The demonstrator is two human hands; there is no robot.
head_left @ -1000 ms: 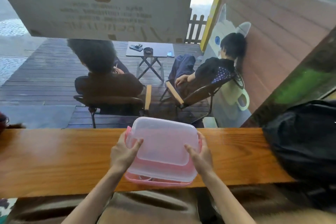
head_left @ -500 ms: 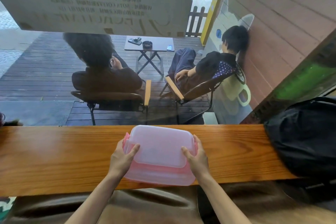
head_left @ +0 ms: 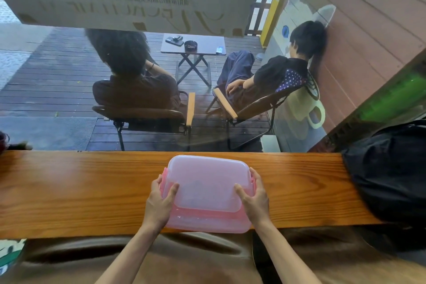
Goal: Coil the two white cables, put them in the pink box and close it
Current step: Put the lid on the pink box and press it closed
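Note:
The pink box (head_left: 207, 221) sits on the wooden counter (head_left: 80, 191) right in front of me, its translucent pink lid (head_left: 205, 180) lying flat on top. My left hand (head_left: 159, 205) grips the box's left side, thumb on the lid. My right hand (head_left: 253, 200) grips the right side by the pink clip, thumb also pressing the lid. The white cables are hidden; only a faint dark shape shows through the lid.
A black backpack (head_left: 391, 173) lies on the counter's right end. A window rises just behind the counter; beyond it two people sit in chairs by a small folding table (head_left: 193, 46). The near counter edge runs under the box's front.
The lid, tilted up at its front one second ago, has come down flat onto the box. Both hands stayed on the sides and pressed down with it.

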